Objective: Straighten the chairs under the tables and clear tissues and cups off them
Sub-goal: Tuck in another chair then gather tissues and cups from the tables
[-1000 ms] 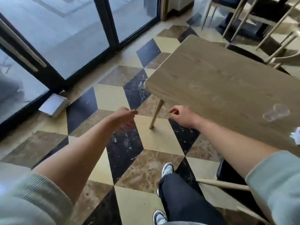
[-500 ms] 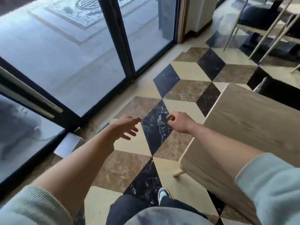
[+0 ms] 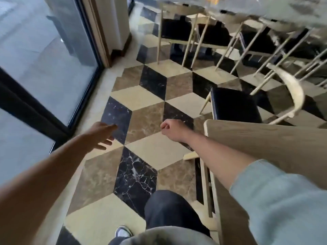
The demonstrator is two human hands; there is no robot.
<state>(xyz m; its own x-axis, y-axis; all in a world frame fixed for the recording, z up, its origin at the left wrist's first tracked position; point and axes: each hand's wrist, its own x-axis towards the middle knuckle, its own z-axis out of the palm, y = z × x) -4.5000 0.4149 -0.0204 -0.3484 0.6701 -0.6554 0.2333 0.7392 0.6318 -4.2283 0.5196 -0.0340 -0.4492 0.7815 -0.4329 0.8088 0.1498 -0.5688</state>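
Inspecting the grip first: the left hand is stretched forward over the floor with its fingers straight and spread, wide, holding nothing. The right hand hangs in the air with its fingers curled into a loose fist; I see nothing inside it, though the palm side is turned away and I cannot fully confirm that. Neither hand touches any furniture.

Just beside the right forearm is the near corner of the wooden bench, which runs off the right edge of the view. One pale leg of it shows under the corner. Beyond that corner stands a chair with a black seat and a curved pale backrest, set at an angle to the bench and pulled out from it rather than tucked under.

Further back, more chairs with black seats and pale legs stand in a row beneath another bench; that area is blurred.

The floor is tiled in black, brown and cream diamonds. A glass door with a dark frame fills the left side. My own dark trouser leg and one shoe show at the bottom.
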